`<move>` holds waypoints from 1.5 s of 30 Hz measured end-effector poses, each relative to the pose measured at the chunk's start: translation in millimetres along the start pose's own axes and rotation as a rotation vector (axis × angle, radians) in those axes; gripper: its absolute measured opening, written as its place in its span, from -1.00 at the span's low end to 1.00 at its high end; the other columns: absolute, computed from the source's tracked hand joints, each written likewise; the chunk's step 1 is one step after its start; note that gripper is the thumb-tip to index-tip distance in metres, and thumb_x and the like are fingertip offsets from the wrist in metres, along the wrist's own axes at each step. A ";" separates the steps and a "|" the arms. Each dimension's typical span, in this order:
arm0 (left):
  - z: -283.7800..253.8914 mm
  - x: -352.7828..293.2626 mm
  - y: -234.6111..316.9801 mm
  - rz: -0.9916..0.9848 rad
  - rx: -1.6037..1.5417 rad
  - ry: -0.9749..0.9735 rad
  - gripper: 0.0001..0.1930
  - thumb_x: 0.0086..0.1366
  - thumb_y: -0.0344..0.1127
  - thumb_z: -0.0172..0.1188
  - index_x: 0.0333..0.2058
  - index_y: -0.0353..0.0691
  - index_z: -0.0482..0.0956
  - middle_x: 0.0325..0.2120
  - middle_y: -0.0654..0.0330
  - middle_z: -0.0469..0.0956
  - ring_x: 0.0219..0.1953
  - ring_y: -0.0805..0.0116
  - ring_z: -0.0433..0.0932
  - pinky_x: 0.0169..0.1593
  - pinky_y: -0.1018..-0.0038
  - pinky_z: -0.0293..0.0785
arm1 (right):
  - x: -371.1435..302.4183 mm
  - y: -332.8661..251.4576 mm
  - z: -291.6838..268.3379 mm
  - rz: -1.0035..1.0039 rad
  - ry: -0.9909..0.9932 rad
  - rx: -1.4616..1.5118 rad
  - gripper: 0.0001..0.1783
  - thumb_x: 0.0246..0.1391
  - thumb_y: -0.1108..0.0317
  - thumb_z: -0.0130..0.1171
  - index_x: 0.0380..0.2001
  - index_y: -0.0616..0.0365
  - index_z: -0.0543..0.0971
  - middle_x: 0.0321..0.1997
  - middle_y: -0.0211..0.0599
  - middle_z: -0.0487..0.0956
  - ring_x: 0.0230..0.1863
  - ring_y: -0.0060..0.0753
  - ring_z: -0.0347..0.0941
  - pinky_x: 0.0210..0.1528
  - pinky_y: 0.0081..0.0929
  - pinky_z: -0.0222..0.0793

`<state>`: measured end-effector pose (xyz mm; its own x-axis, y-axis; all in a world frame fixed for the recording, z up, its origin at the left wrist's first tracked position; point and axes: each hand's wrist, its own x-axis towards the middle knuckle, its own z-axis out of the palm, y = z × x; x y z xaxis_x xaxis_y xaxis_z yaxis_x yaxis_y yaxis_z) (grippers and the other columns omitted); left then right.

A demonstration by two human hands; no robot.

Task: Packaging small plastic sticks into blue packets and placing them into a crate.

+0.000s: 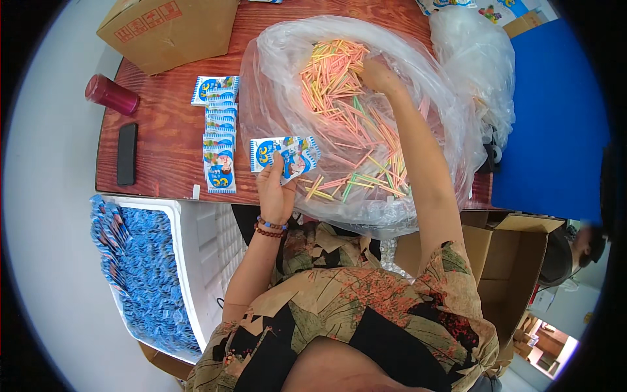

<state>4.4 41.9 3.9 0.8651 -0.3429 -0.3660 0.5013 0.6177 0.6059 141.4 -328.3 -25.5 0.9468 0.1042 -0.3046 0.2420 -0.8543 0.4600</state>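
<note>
My left hand [277, 189] pinches several small blue-and-white packets [294, 157], fanned over the near left edge of a big clear plastic bag [281, 72]. The bag lies spread wide on the table, and thin pink, yellow and green sticks [330, 75] are heaped in it. At the right side of the heap is my right hand [380, 77], its fingers curled against the sticks; what they hold is hidden. Left of the bag, an overlapping row of similar packets [220, 140] runs toward the table's front edge.
On the red-brown table [170, 157] are a cardboard box [173, 36], a dark red cup [112, 95] and a black phone [127, 154]. A white foam box [186, 287] of blue packets stands at lower left. Another plastic bag [473, 59] and a blue panel [548, 124] lie right; an open carton [513, 261] sits below.
</note>
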 end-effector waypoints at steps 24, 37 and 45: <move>-10.0 6.3 -5.8 0.006 -0.039 -0.064 -0.76 0.41 -0.22 0.04 -0.15 -0.25 0.54 -0.15 0.21 0.59 -0.12 0.38 0.57 -0.06 0.38 0.52 | -66.5 -74.7 -32.7 0.387 0.772 1.950 -0.82 0.26 0.31 0.04 -0.17 0.17 0.47 -0.31 -0.41 0.55 -0.22 -0.56 0.42 -0.12 -0.52 0.30; -11.8 5.0 -3.1 0.014 -0.066 -0.016 -0.80 0.40 -0.27 0.06 -0.19 -0.26 0.55 -0.18 0.20 0.60 -0.14 0.39 0.59 -0.05 0.39 0.56 | -82.5 -88.6 -41.7 0.400 0.877 1.763 -0.86 0.29 0.34 -0.08 -0.25 0.19 0.38 -0.32 -0.31 0.50 -0.17 -0.44 0.39 -0.01 -0.40 0.28; -3.0 4.6 -1.2 0.034 -0.030 0.009 -0.76 0.39 -0.20 0.06 -0.25 -0.26 0.57 -0.26 0.20 0.62 -0.25 0.44 0.60 -0.19 0.45 0.57 | -117.5 -95.8 -93.6 0.366 1.094 2.027 -0.79 0.32 0.29 -0.10 -0.18 0.21 0.41 -0.17 -0.21 0.56 -0.07 -0.24 0.45 0.15 -0.28 0.23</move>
<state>7.7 41.6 -0.6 0.8812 -0.3153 -0.3523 0.4710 0.6497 0.5967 26.8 -211.1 44.3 0.7728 -0.5689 0.2812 0.3075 -0.0518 -0.9501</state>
